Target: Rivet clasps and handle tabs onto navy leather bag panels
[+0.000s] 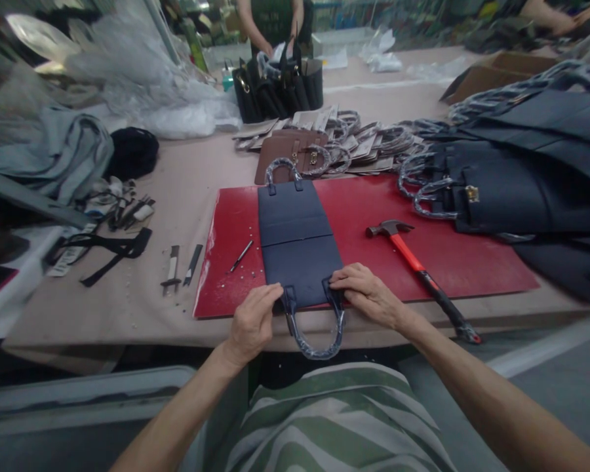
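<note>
A dark navy handbag panel (297,226) lies flat on a red board (373,262), a plastic-wrapped handle at each end. Its near handle (319,351) hangs over the table's front edge. My left hand (253,321) pinches the panel's near left corner, beside the base of that handle. At the near right corner, my right hand (368,295) grips the panel by the other handle base. A thin punch-like metal tool (240,256) rests left of the panel among small pale bits. To the right lies a claw hammer (417,262) with an orange and black handle.
Dark handbag pieces (526,170) are piled at the right, overlapping the board. Brown panels (285,151) with wrapped handles lie behind it. Two flat tools (193,264) and black straps (120,246) are at the left. Across the table, a person (275,26) handles black bags (280,88).
</note>
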Motion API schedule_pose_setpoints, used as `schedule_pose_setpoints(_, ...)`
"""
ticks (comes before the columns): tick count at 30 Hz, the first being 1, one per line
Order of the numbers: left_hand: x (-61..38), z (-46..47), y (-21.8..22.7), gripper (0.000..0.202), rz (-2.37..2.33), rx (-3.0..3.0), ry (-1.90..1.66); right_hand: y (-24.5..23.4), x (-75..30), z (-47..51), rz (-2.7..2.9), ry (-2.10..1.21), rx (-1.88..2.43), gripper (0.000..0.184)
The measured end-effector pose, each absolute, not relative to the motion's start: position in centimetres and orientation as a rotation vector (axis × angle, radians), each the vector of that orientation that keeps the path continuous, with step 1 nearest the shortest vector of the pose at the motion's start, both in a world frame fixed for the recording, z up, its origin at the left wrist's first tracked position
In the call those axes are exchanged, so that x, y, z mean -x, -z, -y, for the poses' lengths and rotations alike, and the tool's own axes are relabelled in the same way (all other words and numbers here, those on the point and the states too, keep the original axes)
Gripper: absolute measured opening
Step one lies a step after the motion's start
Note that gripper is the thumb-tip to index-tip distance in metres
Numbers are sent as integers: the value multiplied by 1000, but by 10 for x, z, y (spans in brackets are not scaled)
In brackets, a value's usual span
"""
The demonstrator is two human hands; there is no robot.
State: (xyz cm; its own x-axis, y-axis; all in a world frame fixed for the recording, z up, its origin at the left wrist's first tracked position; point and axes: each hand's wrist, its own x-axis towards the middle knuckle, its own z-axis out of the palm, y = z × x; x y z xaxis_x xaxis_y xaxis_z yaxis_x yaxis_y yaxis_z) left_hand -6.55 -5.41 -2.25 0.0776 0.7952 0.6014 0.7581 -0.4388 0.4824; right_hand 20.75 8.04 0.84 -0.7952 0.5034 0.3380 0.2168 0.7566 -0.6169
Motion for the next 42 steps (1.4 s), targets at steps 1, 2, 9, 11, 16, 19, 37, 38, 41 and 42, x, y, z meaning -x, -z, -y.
schedule_pose_setpoints(1,64,54,21,44,-1684,-2202,-1369,-7,-206,-77,2443,-731,597,27)
schedule_pose_setpoints(2,63,54,19,41,-1726,-2154,-1396,-5,-205,-74,2436,-670,647,26)
schedule_pose_setpoints(9,53,48,20,27,-1769,-2156,-1337,0,-199,-70,2447,-527,727,46)
schedule_pose_setpoints(11,51,48,21,27,-1756,-2148,-1346,0,-198,-71,2435,-530,751,51)
schedule_pose_setpoints(16,49,48,21,31,-1730,-2117,-1323,-1,-194,-70,2500,-471,816,57)
schedule_pose_setpoints(19,48,45,17,31,-1727,-2072,-1334,2,-192,-71,2516,-398,852,58)
schedule_pose_setpoints(37,134,29,-22,20,-2453,-1687,-1013,23,-186,-84,2465,-197,853,53)
schedule_pose_setpoints(38,153,25,-28,21,-2617,-1585,-812,22,-186,-84,2468,-207,863,53)
schedule_pose_setpoints(41,202,15,-37,32,-2801,-1279,-80,16,-186,-80,2486,-259,904,56)
schedule_pose_setpoints(42,213,10,-38,33,-2763,-1260,9,14,-186,-78,2493,-283,919,57)
